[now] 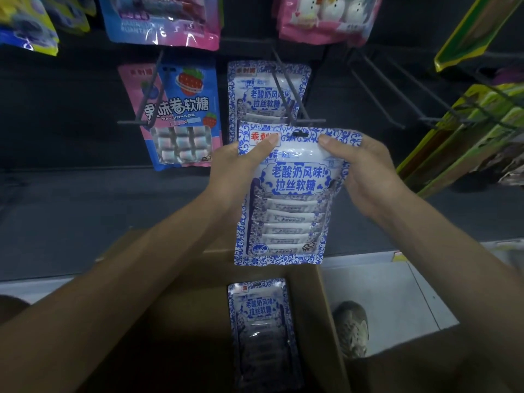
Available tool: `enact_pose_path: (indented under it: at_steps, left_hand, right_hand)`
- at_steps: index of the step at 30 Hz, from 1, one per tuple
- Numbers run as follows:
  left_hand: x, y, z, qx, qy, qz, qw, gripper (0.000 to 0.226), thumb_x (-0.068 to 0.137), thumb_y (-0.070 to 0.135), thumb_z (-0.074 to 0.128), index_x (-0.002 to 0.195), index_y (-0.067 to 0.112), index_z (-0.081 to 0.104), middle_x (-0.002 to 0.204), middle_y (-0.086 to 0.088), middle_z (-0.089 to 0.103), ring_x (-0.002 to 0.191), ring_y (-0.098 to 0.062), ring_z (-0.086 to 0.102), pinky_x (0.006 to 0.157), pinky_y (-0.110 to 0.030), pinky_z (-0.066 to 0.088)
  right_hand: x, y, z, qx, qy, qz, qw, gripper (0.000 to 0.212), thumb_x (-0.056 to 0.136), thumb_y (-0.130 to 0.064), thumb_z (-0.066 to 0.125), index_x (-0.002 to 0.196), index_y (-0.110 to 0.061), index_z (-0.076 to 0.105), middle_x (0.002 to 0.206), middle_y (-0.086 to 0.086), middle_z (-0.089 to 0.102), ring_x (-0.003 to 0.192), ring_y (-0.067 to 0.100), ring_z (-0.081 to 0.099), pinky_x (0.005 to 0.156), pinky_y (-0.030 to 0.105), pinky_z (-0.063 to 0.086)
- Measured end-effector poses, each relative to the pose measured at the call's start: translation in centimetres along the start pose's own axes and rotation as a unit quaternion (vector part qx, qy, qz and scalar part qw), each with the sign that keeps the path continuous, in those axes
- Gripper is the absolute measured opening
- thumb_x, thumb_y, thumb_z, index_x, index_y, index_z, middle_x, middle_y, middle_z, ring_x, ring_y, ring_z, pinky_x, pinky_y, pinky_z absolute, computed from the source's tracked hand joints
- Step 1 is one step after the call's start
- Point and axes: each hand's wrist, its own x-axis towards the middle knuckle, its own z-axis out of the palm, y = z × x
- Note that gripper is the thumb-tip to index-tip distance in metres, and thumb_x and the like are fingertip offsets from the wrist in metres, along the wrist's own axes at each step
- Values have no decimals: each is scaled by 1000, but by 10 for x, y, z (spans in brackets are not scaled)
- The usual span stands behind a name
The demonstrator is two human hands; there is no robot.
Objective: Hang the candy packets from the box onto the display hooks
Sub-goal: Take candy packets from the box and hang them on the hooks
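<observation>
Held packet point(286, 194): blue-and-white, upright, front facing the camera, raised in front of the display; both hands on its upper part.
Left hand point(238, 171): pinches the top-left corner; thumb flat on the front over the red logo, fingers behind and hidden.
Right hand point(365, 177): pinches the top-right edge; thumb on the front near the corner, fingers curled round the back.
Hang hole at top centre of the held packet sits just under the front end of the hook point(286, 103); not threaded on; whether top edge and hook tip touch, cannot tell.
Hung packet point(266, 92), same print, already on that hook, behind and above the held one; partly covered by it.
Box point(320, 307): brown cardboard, open, directly below the hands; one boxed packet point(261, 330) of the same kind lies inside, face up, in shadow.
Left of the hook: pink-blue packet point(181, 114) on its own peg.
Right: bare pegs point(377, 89), then yellow-green packs point(482, 131) at the frame edge.
Top row: more packets, cut off by the frame.
Shoe point(353, 327) on the pale floor, just right of the box.
</observation>
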Motion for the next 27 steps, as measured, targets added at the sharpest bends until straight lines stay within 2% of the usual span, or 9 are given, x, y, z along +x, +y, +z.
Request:
enact_pose_path:
  at_steps: [2, 6, 9, 13, 16, 20, 22, 25, 27]
  left_hand:
    - [1, -3, -3, 7, -2, -8, 1000, 53, 80, 51, 86, 113, 10, 76, 112, -8, 80, 109, -31, 76, 108, -59, 49]
    - [3, -5, -3, -1, -7, -6, 1000, 44, 87, 45, 83, 112, 8, 76, 107, -9, 81, 104, -31, 78, 108, -59, 50]
    - [2, -5, -1, -12, -6, -9, 1000, 60, 75, 55, 89, 114, 11, 76, 111, -8, 80, 108, -33, 76, 109, -60, 49]
    - [3, -3, 0, -15, -7, 3, 1000, 29, 89, 41, 82, 97, 14, 76, 104, -11, 81, 101, -34, 78, 104, -59, 53]
    - [3, -1, 3, -20, -1, 5, 1000, 19, 94, 34, 79, 92, 15, 75, 102, -13, 81, 97, -34, 79, 99, -57, 58]
    - [4, -3, 5, -18, 16, -8, 1000, 14, 94, 32, 78, 89, 21, 73, 100, -9, 82, 94, -29, 80, 98, -53, 59]
    - [7, -6, 4, -23, 18, -9, 1000, 18, 94, 35, 79, 94, 17, 75, 101, -9, 82, 95, -30, 79, 99, -54, 58]
    - [9, -8, 2, -25, 14, -12, 1000, 48, 89, 44, 82, 112, 3, 73, 102, -10, 82, 98, -31, 79, 106, -58, 52]
    - [10, -9, 2, -23, 16, -10, 1000, 59, 85, 48, 84, 117, -1, 70, 101, -9, 82, 99, -31, 78, 107, -59, 49]
  right_hand:
    - [-1, 1, 0, 3, -2, 2, 1000, 38, 91, -7, 77, 123, 10, 67, 116, 25, 75, 113, 45, 70, 100, 56, 57]
    - [-2, 2, 0, 8, 2, 1, 1000, 26, 91, -6, 77, 114, 1, 70, 118, 26, 74, 113, 42, 71, 100, 54, 57]
    - [-1, 3, 0, 10, 1, -2, 1000, 18, 91, -6, 78, 107, -4, 72, 118, 26, 74, 111, 40, 72, 101, 54, 57]
    - [-1, 3, 0, 14, 2, -9, 1000, 29, 91, -9, 78, 116, 2, 71, 116, 23, 76, 113, 42, 71, 99, 52, 59]
    - [-1, 3, -1, 5, -2, -7, 1000, 35, 90, -10, 79, 121, 4, 70, 114, 18, 78, 112, 38, 72, 98, 45, 60]
    - [0, 9, -2, -10, -3, 0, 1000, 33, 92, -13, 78, 122, 0, 73, 114, 14, 79, 112, 34, 73, 100, 43, 60]
    - [0, 12, -1, -15, -1, 3, 1000, 31, 93, -15, 78, 121, -2, 74, 113, 12, 79, 112, 33, 74, 99, 41, 60]
    - [1, 14, -1, -20, 2, 9, 1000, 29, 93, -17, 78, 118, -4, 75, 110, 10, 80, 109, 31, 75, 91, 34, 62]
    - [0, 15, 1, -21, 3, 16, 1000, 29, 93, -19, 78, 118, -5, 75, 108, 8, 81, 106, 28, 76, 88, 31, 63]
